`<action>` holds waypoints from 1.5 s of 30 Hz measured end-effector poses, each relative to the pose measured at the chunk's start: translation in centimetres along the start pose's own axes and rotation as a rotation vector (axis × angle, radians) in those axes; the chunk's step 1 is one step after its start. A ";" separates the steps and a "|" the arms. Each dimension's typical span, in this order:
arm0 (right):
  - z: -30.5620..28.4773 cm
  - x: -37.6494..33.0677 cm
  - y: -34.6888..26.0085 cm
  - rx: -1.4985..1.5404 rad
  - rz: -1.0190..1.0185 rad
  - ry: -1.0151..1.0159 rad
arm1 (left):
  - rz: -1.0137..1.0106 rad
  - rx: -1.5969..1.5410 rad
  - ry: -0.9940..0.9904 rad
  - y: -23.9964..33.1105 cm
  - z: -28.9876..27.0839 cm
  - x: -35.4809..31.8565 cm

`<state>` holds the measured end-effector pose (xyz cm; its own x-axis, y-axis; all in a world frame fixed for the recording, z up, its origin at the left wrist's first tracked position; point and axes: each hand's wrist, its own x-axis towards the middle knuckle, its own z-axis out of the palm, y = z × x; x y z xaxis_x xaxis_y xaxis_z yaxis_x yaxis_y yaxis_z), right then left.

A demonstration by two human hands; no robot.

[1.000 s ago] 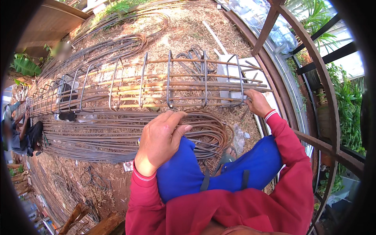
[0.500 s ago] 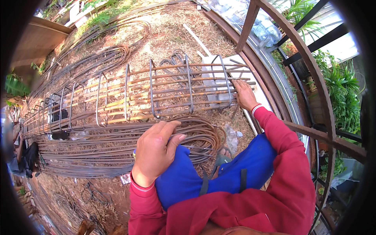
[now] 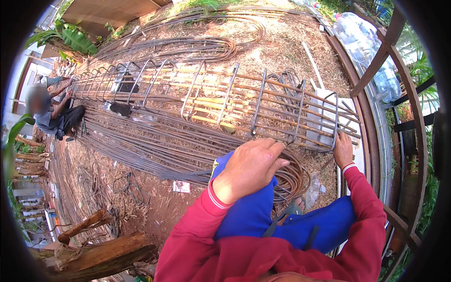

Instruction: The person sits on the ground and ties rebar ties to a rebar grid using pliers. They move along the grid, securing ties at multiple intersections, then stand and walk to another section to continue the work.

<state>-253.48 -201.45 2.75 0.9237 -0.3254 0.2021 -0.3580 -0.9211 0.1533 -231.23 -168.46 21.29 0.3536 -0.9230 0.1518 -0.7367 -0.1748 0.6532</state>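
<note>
right fingers [image 3: 339, 137] at the near end of the rebar cage, by the lower corner of the end hoop [image 3: 337, 121]; contact likely, but whether they're closed round steel is hidden, can't tell. left hand [image 3: 249, 169] over the blue knee, fingers half curled and slack, nothing seen in it.

key relation: cage [image 3: 227, 94] lies ahead of both hands on the ground side, running from the right fingers away to the far left. long axis slants across, roughly crosswise to the right forearm. right hand is nearer, right at the end; left hand sits before the cage's near long side, gap unclear.

counts: hands, two. cage, one. hoops, six readable from the near end, rest bunch up. lengthwise bars, several, overlap too much to count. pale panel [image 3: 314, 116] under the near end, one.

further out: one rod bundle [image 3: 155, 141] along the cage's near side, looped end by the knee; looped rods [image 3: 188, 43] beyond, number unclear. co-worker [image 3: 51, 117] at the far end, at least one. cut logs [image 3: 108, 254] lower left, two plain.
</note>
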 end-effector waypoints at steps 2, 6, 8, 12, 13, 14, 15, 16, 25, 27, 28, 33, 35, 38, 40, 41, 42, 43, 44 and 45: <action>0.2 0.1 -0.1 0.075 0.085 -0.082 | 0.012 0.025 -0.006 0.1 -0.1 -0.2; -1.2 1.2 0.9 0.269 0.153 -0.240 | 0.010 0.035 -0.012 0.1 -0.3 -0.6; -2.7 1.3 1.6 0.508 0.202 -0.274 | 0.011 0.045 -0.009 0.0 -0.4 -0.8; -4.8 0.6 2.6 0.681 0.309 -0.450 | 0.030 0.016 0.039 0.2 -0.1 -1.1; -4.9 0.4 2.7 0.693 0.291 -0.572 | 0.043 0.001 0.031 0.2 0.0 -1.1; -4.8 0.2 2.6 0.677 0.188 -0.623 | 0.044 0.009 0.024 0.3 0.1 -1.0; -4.6 0.2 2.5 0.612 0.164 -0.653 | 0.040 0.018 0.006 0.3 0.1 -0.9; -4.4 0.1 2.5 0.581 0.260 -0.590 | 0.042 0.022 0.017 0.3 0.1 -0.8; -4.7 0.8 1.7 0.677 0.280 -0.587 | 0.032 0.043 -0.001 0.8 0.4 -0.5; -4.8 0.8 1.6 0.633 0.222 -0.512 | 0.023 0.042 0.004 0.9 0.6 -0.5; -4.8 0.8 1.7 0.611 0.183 -0.501 | 0.016 0.049 -0.009 0.9 0.6 -0.4; -3.3 0.8 2.1 0.640 0.278 -0.516 | 0.004 0.047 -0.022 1.0 0.6 0.1; -2.6 0.7 2.0 0.603 0.251 -0.359 | 0.001 0.031 -0.032 1.0 0.5 0.4; -2.1 1.2 1.4 0.559 0.372 -0.397 | -0.073 -0.187 -0.029 0.0 -0.1 1.0; -2.4 1.7 1.0 0.588 0.436 -0.422 | -0.148 -0.230 0.030 -0.7 -0.3 1.6; -2.6 1.8 0.6 0.475 0.354 -0.300 | -0.191 -0.184 0.077 -1.1 -0.3 2.0; -2.8 2.2 0.6 0.332 0.367 -0.319 | -0.237 -0.068 0.060 -1.2 -0.3 2.1; -3.0 2.4 0.5 0.220 0.282 -0.227 | -0.232 -0.131 0.025 -1.4 -0.2 2.4; -3.0 2.8 0.6 0.266 0.300 -0.249 | -0.241 -0.150 0.004 -1.4 0.0 2.6; -3.1 3.0 0.6 0.259 0.261 -0.222 | -0.259 -0.150 -0.022 -1.5 0.1 2.7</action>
<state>-251.32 -202.30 6.44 0.8238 -0.5667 -0.0151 -0.5636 -0.8159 -0.1292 -229.24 -170.71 20.67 0.5054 -0.8615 -0.0493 -0.5291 -0.3545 0.7710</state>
